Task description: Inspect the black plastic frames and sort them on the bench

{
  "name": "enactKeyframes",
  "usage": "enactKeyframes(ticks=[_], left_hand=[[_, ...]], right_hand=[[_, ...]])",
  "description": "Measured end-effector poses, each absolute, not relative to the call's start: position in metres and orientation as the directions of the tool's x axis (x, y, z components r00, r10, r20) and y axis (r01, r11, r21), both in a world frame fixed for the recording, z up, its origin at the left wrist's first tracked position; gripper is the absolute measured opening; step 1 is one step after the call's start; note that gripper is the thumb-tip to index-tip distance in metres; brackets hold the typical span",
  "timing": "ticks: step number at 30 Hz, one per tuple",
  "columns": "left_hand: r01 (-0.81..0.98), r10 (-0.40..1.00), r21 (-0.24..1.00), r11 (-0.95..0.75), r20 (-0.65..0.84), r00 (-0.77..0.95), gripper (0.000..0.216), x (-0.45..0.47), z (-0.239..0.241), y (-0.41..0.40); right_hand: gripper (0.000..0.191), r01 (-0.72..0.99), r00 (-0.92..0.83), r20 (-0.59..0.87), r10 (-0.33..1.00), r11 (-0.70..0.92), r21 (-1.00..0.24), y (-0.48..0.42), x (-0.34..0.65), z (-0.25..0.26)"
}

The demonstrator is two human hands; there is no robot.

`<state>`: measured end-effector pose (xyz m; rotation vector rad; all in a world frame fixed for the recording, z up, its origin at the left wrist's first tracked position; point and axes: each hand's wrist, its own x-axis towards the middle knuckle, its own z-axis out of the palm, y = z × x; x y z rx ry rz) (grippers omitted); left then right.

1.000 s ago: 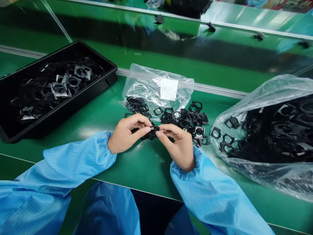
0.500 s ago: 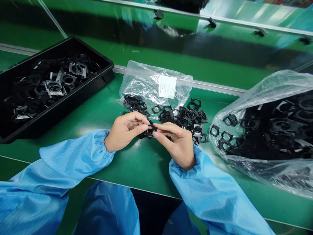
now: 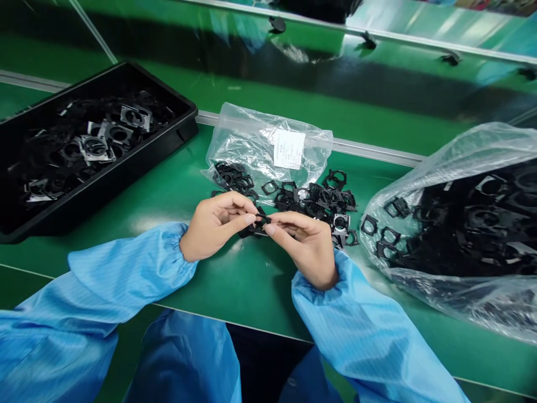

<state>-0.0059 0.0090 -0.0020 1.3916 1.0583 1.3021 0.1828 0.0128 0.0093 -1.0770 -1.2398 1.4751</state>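
Between my two hands is a small black plastic frame (image 3: 262,218), seen nearly edge-on. My left hand (image 3: 220,224) pinches its left end with thumb and forefinger. On the other side, my right hand (image 3: 304,240) has its fingertips closed on the right end. Fingers cover much of the part, so its full shape is hidden. Just beyond the hands lies a loose pile of black plastic frames (image 3: 325,196), most with a round opening. Part of that pile spills from the mouth of a clear plastic bag (image 3: 247,137) with a white label (image 3: 289,149).
A black bin (image 3: 138,162) at the left holds many frames, some with silvery faces. To the right, a large clear bag (image 3: 403,280) lies open, full of black frames. A green upright panel (image 3: 251,84) with a metal rail runs behind the green table (image 3: 235,285).
Both hands stay at nearly the same spot, still pinching the black frame. The view has shifted very slightly; the bin, bags and pile look the same.
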Motion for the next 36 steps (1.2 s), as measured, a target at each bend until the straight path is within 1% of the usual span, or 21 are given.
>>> enactKeyframes(ticks=[5, 11, 18, 22, 31, 36], left_hand=[[-0.052, 0.975, 0.981, -0.187, 0.192, 0.111, 0.018, -0.007, -0.003, 0.009], [-0.046, 0.948, 0.986, -0.158, 0.164, 0.273, 0.012, -0.012, -0.002, 0.008], [-0.142, 0.93, 0.99, -0.015, 0.066, 0.361, 0.011, -0.017, -0.001, 0.012], [-0.154, 0.926, 0.986, 0.056, 0.007, 0.378, 0.013, -0.018, 0.001, 0.014], [-0.172, 0.908, 0.976, 0.133, -0.051, 0.416, 0.015, -0.02, 0.003, 0.015], [-0.163, 0.902, 0.974, 0.157, -0.074, 0.424, 0.019, -0.02, 0.004, 0.015]], right_hand=[[0.036, -0.121, -0.22, -0.071, 0.973, -0.099, -0.988, 0.013, 0.182, 0.008], [0.031, -0.109, -0.233, -0.082, 0.969, -0.11, -0.988, 0.012, 0.182, 0.006], [0.035, -0.174, -0.239, -0.129, 0.962, -0.174, -0.969, 0.011, 0.181, 0.006], [0.035, -0.163, -0.211, -0.15, 0.966, -0.186, -0.969, 0.013, 0.182, 0.008], [0.036, -0.162, -0.198, -0.143, 0.97, -0.176, -0.971, 0.011, 0.182, 0.008], [0.032, -0.178, -0.203, -0.13, 0.971, -0.167, -0.97, 0.011, 0.182, 0.009]])
